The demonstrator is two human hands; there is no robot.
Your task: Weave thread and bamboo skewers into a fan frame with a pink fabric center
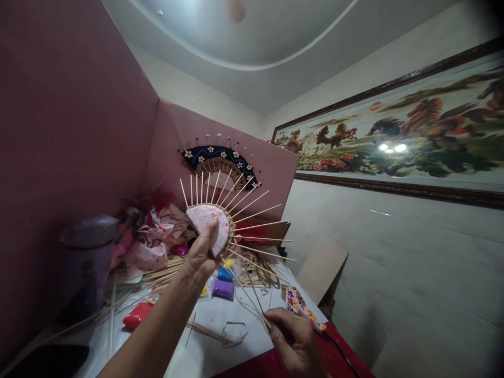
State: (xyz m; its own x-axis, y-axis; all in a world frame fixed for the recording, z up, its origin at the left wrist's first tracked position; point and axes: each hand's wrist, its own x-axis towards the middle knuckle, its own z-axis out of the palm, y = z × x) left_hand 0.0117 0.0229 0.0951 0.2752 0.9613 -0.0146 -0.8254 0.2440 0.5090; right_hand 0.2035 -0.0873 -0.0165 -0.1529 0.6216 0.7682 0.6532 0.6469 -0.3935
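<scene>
My left hand (205, 252) grips a half-round fan base (200, 216) covered in pink patterned cloth, its thumb pressed on the face. Thin wooden sticks (252, 198) radiate from the curved edge, where a woven cord band (231, 223) runs. Low on the right, my right hand (289, 336) pinches thin weaving strands (254, 303) between thumb and forefinger. These strands stretch up to the lower end of the fan base. Behind it, a finished-looking dark blue fan (222, 153) with white-pink flowers is fixed on the pink panel.
On the white table (214, 313) lie purple (222, 289) and red (137, 315) packets, eyeglasses (235, 333), and several bundled sticks (167, 273). Crumpled pink cloth (165, 231) is heaped at the left, near a purple container (87, 257). A pink panel (271, 163) stands behind.
</scene>
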